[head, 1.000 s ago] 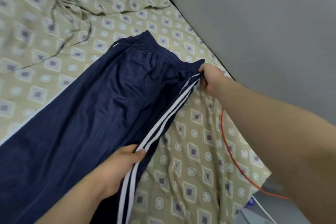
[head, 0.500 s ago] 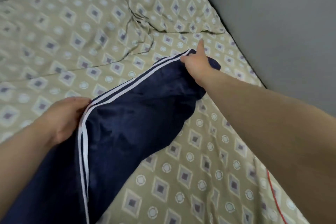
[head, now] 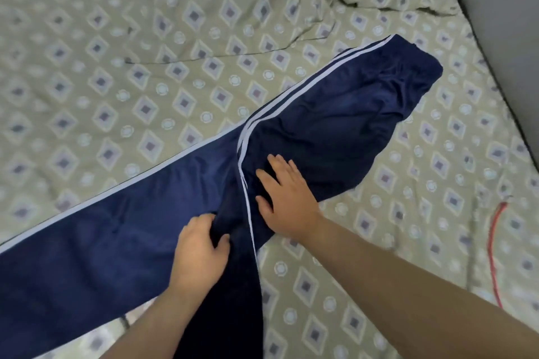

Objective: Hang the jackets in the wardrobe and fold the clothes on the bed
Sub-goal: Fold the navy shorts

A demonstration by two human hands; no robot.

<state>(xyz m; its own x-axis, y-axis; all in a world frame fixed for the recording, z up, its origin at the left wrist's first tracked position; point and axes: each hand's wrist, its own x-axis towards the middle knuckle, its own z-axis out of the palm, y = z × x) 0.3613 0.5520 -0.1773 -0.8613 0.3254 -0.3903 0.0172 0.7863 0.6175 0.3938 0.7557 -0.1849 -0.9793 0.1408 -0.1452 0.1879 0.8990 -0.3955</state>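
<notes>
Item: 1 pair navy track trousers [head: 320, 131], white side stripes, lay spread across the bed [head: 145, 38]. Left hand [head: 198, 253] pinched a fold near the crotch; right hand [head: 287, 198] pressed flat, fingers [head: 277, 167] released. Fabric judged light, soft, slippery; best taken at waistband or side seams.

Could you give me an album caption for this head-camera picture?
Right hand presses navy track pants flat on a patterned bedsheet while left hand grips them.

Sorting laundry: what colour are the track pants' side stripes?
The stripes are white, on navy track pants; head view.
</notes>
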